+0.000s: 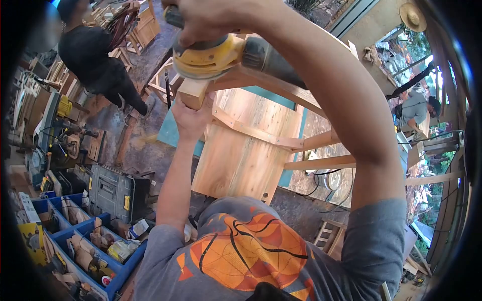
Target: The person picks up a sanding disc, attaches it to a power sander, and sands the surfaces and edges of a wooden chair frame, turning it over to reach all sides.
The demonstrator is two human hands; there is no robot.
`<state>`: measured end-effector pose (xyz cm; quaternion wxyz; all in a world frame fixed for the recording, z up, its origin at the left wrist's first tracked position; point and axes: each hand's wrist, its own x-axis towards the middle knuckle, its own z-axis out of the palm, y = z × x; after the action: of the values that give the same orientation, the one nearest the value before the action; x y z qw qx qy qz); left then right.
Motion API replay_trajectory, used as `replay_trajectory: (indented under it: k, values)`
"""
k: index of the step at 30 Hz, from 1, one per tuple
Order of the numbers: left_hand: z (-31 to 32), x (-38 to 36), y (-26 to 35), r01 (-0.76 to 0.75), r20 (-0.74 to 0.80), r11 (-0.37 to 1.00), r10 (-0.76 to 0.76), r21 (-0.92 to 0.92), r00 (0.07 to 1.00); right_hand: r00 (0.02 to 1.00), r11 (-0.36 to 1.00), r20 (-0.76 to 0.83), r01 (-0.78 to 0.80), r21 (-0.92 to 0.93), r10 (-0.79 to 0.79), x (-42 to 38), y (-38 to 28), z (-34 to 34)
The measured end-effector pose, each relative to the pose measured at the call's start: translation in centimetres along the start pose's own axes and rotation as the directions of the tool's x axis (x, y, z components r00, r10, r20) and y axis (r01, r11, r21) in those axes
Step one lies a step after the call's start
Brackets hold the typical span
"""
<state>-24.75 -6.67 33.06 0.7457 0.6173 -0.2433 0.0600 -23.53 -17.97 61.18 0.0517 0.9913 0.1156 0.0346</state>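
My right hand (216, 17) is wrapped over the top of a yellow and black orbital sander (208, 61), near the top of the view. The sander's pad is on or just above the end of a wooden leg (193, 92); the exact contact is hard to make out. Gripping that leg from below is my left hand (193, 119), its fingers closed around the wood. The leg appears to belong to a wooden furniture frame with a wide plank panel (251, 150) and a cross rail (256, 133). My right arm hides part of the frame.
A teal surface (173, 125) lies under the frame. At lower left are a blue divided tray (75, 228) with mixed items and a black tool case (113, 193). One person (95, 60) stands at upper left; another person (415, 110) is at far right. Cables (316, 188) lie nearby.
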Motion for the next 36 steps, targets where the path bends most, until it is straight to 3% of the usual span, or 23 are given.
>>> replay_trajectory:
  k: [4, 5, 10, 13, 15, 18, 19, 21, 25, 28, 31, 33, 36]
  values:
    - [-0.1, 0.2, 0.0, -0.027, 0.005, 0.999, 0.027, -0.046, 1.000, 0.996, 0.995, 0.084, 0.006, 0.100, -0.014, -1.7, -0.3, -1.5]
    - [-0.2, 0.2, 0.0, -0.055, 0.010, 0.998, 0.055, -0.023, 0.998, 1.000, 0.999, 0.002, 0.010, 0.046, -0.010, -1.6, -0.8, -0.3]
    - [-0.1, 0.2, 0.7, -0.033, 0.030, 0.999, 0.034, -0.021, 0.999, 1.000, 1.000, 0.026, 0.003, 0.027, -0.004, -3.1, 0.5, 0.1]
    - [-0.3, 0.2, 0.8, -0.032, 0.031, 0.999, 0.032, -0.010, 0.999, 0.992, 0.996, -0.100, 0.086, 0.032, -0.082, -4.8, -0.7, -1.5]
    - [-0.4, 0.1, 0.5, -0.042, 0.040, 0.999, 0.043, -0.035, 0.998, 0.992, 0.998, 0.125, 0.004, 0.065, -0.012, -3.7, -0.8, -1.6]
    - [-0.1, 0.2, 0.7, -0.060, 0.041, 0.995, 0.063, -0.074, 0.997, 0.994, 0.992, 0.099, 0.037, 0.118, -0.049, -3.1, -0.1, -1.3]
    - [0.0, 0.2, 1.0, -0.006, 0.044, 0.998, 0.009, -0.068, 0.999, 0.993, 0.992, 0.102, 0.042, 0.118, -0.054, -3.5, -0.3, -1.4]
    - [-0.4, 0.2, 0.8, 0.049, 0.035, 0.997, -0.047, -0.060, 0.998, 0.996, 0.996, -0.022, 0.086, 0.020, -0.085, -4.7, -1.0, -1.9]
    - [-0.5, 0.1, 0.0, 0.016, 0.026, 0.999, -0.015, -0.041, 1.000, 0.991, 0.990, 0.048, 0.119, 0.073, -0.123, -4.4, -1.5, -2.4]
    - [-0.2, 0.1, 0.5, 0.033, 0.023, 0.999, -0.032, -0.043, 0.999, 0.993, 0.995, 0.093, 0.061, 0.081, -0.069, -3.5, -0.8, -1.3]
    - [-0.4, 0.4, 0.7, 0.017, 0.001, 0.999, -0.017, -0.038, 1.000, 0.996, 0.996, -0.029, 0.084, -0.005, -0.084, -4.4, -1.5, -2.0]
    - [-0.3, 0.1, 0.0, -0.007, 0.006, 0.999, 0.007, -0.032, 1.000, 0.976, 0.975, -0.037, 0.215, 0.049, -0.213, -5.0, -1.4, -2.1]
    - [-0.3, 0.3, -0.4, -0.030, 0.027, 1.000, 0.030, 0.009, 0.999, 0.996, 0.996, 0.025, 0.084, 0.029, -0.085, -2.1, -0.7, -0.1]
